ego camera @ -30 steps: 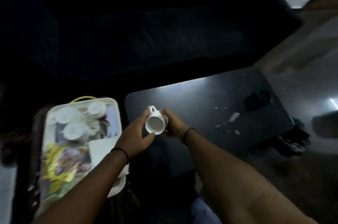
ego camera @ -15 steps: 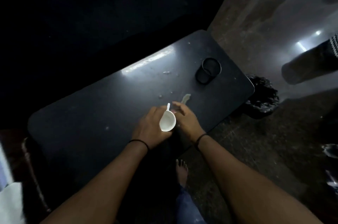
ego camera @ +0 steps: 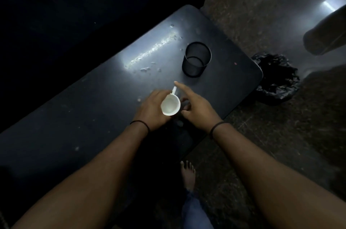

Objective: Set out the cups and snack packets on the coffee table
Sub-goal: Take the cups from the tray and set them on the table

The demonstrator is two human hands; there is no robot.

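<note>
Cup [ego camera: 170, 105] over the tabletop [ego camera: 89, 101].
Left hand [ego camera: 152, 109] gripped it; right hand [ego camera: 196, 108] was open, finger pointing at eleven o'clock.

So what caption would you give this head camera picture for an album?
Left hand holds a white cup over the dark coffee table, right hand open beside it, black mesh holder beyond.

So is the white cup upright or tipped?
Upright: the white cup shows its open mouth upward, held by the left hand.
</note>
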